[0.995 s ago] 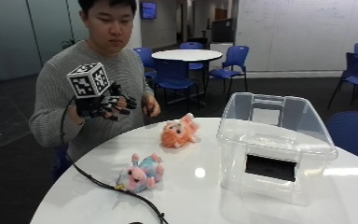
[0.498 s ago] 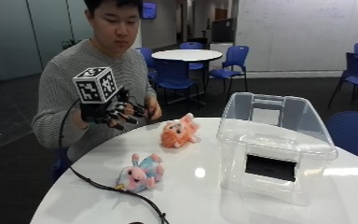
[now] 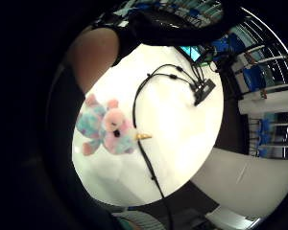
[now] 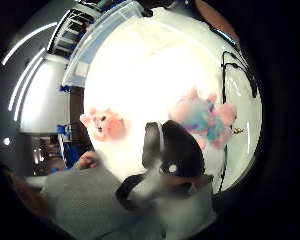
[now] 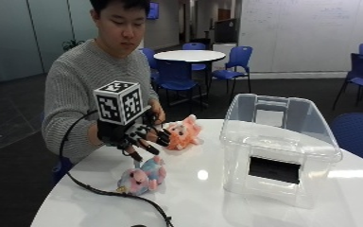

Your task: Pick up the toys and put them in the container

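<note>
While my gloved right hand (image 5: 134, 137) hovers with fingers spread above the pastel unicorn toy (image 5: 141, 176) on the white table (image 5: 200, 203), the orange plush (image 5: 183, 134) lies beside the clear container (image 5: 276, 146).

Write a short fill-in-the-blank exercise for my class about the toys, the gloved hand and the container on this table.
1. The gloved right hand hovers above the pastel ____ toy.
2. The orange plush toy lies on the ____, not in the container.
3. The clear plastic container holds ____ toys.
4. The fingers of the gloved hand are spread and hold ____.

Missing words: unicorn; table; no; nothing
</note>
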`<state>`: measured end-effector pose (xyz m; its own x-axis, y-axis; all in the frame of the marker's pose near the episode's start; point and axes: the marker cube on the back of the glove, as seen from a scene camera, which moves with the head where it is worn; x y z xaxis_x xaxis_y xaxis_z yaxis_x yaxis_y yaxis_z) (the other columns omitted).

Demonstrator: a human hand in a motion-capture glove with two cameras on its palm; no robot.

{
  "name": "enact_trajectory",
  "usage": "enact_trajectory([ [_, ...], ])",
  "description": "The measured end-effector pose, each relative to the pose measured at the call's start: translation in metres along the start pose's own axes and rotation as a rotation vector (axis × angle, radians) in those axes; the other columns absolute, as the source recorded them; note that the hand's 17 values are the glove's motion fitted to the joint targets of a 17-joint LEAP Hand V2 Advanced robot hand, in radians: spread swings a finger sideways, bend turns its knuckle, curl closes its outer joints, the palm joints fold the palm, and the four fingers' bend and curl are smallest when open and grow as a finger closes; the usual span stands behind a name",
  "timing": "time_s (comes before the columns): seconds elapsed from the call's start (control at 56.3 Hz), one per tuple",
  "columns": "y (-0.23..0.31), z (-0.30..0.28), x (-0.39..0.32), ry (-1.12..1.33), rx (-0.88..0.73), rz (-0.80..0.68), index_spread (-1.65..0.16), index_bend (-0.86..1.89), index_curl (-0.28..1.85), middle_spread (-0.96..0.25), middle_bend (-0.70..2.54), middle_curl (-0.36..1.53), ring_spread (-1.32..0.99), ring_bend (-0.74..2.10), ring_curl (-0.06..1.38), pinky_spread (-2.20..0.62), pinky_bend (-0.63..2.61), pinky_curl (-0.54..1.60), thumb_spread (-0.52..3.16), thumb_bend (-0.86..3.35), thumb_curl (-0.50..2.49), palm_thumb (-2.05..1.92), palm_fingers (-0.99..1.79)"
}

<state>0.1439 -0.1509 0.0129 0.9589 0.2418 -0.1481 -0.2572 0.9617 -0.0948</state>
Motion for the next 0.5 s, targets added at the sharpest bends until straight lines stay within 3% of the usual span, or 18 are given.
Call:
enact_trajectory([
  [0.338, 0.01, 0.095, 0.002, 0.007, -0.223, 0.057, -0.38, 0.13, 0.34, -0.17, 0.18, 0.28, -0.17, 0.41, 0.25, 0.03, 0.8, 0.35, 1.4, -0.01, 0.3, 0.06, -0.03],
  [0.498, 0.008, 0.106, 0.002, 0.052, -0.179, 0.088, -0.37, 0.08, 0.26, -0.18, 0.2, 0.31, -0.18, 0.39, 0.25, 0.01, 0.93, 0.39, 1.33, -0.01, 0.32, 0.09, -0.07],
])
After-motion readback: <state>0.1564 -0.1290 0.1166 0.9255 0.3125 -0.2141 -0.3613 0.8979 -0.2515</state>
